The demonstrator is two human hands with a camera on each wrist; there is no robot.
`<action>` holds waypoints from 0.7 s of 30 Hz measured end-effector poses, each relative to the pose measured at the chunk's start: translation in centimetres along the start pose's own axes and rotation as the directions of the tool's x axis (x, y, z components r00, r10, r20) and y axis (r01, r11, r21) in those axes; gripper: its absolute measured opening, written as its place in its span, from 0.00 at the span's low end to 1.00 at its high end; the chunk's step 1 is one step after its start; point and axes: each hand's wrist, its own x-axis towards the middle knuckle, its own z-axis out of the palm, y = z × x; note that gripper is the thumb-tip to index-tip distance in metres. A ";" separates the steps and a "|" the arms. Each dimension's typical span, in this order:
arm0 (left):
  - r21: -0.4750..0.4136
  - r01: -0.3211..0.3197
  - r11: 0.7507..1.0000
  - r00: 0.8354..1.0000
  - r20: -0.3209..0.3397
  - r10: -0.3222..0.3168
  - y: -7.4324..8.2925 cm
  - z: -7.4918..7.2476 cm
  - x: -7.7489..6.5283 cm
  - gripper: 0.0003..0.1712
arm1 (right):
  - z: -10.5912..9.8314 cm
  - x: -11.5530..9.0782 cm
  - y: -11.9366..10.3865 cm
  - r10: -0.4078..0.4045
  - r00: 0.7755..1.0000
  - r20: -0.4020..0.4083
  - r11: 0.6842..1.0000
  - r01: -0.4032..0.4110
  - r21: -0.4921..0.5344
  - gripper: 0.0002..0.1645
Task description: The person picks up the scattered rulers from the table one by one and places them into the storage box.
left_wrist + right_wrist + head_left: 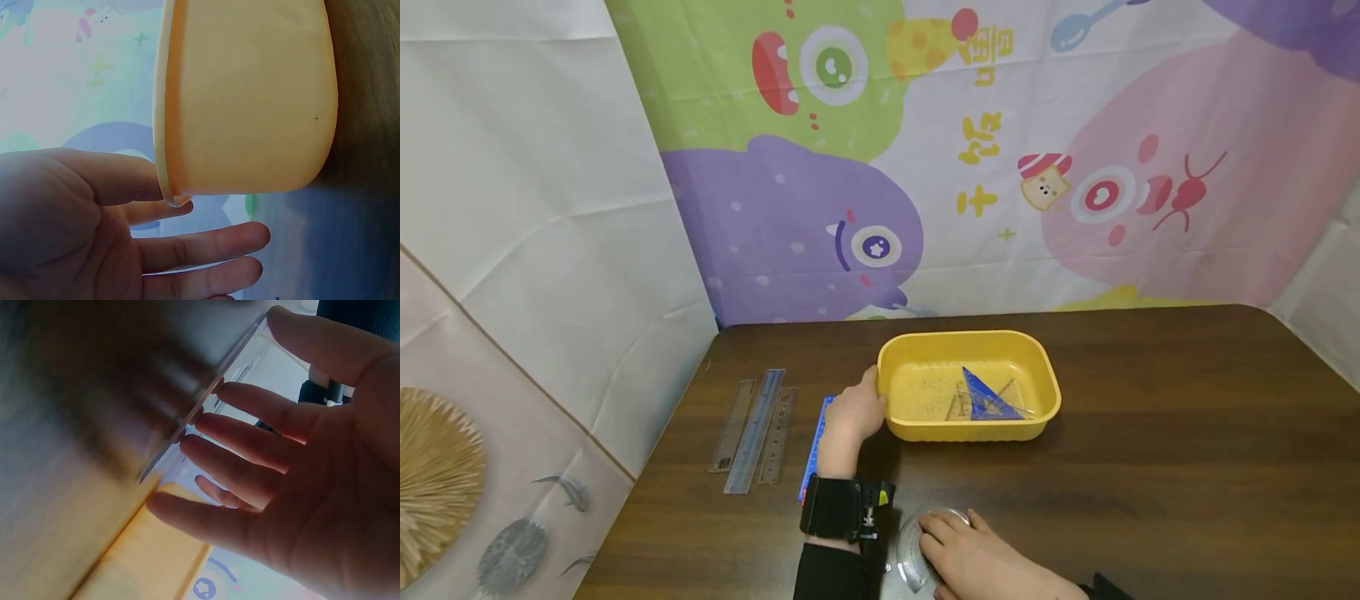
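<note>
Item 1: yellow tray [970, 432], on the wooden table [1165, 417], centre of the frame, right of the left hand. Hollow side up; long axis runs left to right across the frame.

Item 2: left hand [853, 412], at the tray's left end. Thumb and forefinger appear clamped on the rim; remaining fingers straight and apart, clear of the wall.

Item 3: clear curved plate [912, 557], protractor-like, lower centre, partly covered. Curved edge faces upper left; any long axis cannot be told under the fingers.

Item 4: right hand [981, 554], lower centre, over the plate. Fingers near straight and spread, tips touching the plate; no curl round it shows.

Item 5: blue set square [987, 402], in the tray's right half. Sharp tip towards upper left, lower edge along the tray's near side. Clear triangular pieces [961, 408] overlap it; count uncertain.

Item 6: three rulers [755, 433], left of centre, and a blue ruler [813, 450] partly behind the left forearm; long axes slant from lower left to upper right.

Handling note (judgement): steady the tray with light, level pressure on the rim, avoiding tilt. Keep the right fingertips flat and evenly spread; thin plastic could skid on smooth wood, and is best taken by its edge.
</note>
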 end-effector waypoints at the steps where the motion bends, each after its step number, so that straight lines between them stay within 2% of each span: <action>1: 0.003 0.000 1.000 1.000 -0.002 0.000 0.0 0.0 0.0 0.29 | 0.0 -0.1 0.0 -0.003 1.000 -0.022 1.000 0.003 -0.015 0.27; 4: -0.001 -0.005 1.000 1.000 -0.005 0.005 0.0 0.1 0.0 0.29 | 0.2 -0.2 0.0 -0.010 0.997 -0.073 0.999 0.007 -0.047 0.24; 9: -0.005 -0.015 1.000 1.000 -0.003 0.015 -0.1 0.1 0.1 0.29 | 0.2 -0.3 0.1 -0.010 0.995 -0.098 0.999 0.005 -0.050 0.19; 12: 0.006 -0.014 1.000 1.000 -0.006 0.014 -0.1 0.1 0.0 0.30 | 0.1 -0.3 0.0 -0.005 0.996 -0.090 0.998 -0.001 -0.068 0.24; 15: 0.009 -0.009 1.000 1.000 -0.005 0.009 -0.1 0.1 0.0 0.30 | 0.0 -0.3 0.2 0.009 0.999 -0.044 0.999 -0.011 -0.046 0.27; 19: 0.012 -0.006 1.000 1.000 -0.001 0.006 -0.1 0.1 0.1 0.30 | -0.1 -0.3 0.2 0.024 1.000 -0.014 1.000 -0.024 -0.001 0.28; 21: 0.014 -0.007 1.000 1.000 -0.001 0.007 -0.1 0.1 0.1 0.30 | -0.1 -0.4 0.1 0.026 0.999 -0.026 1.000 -0.026 -0.002 0.28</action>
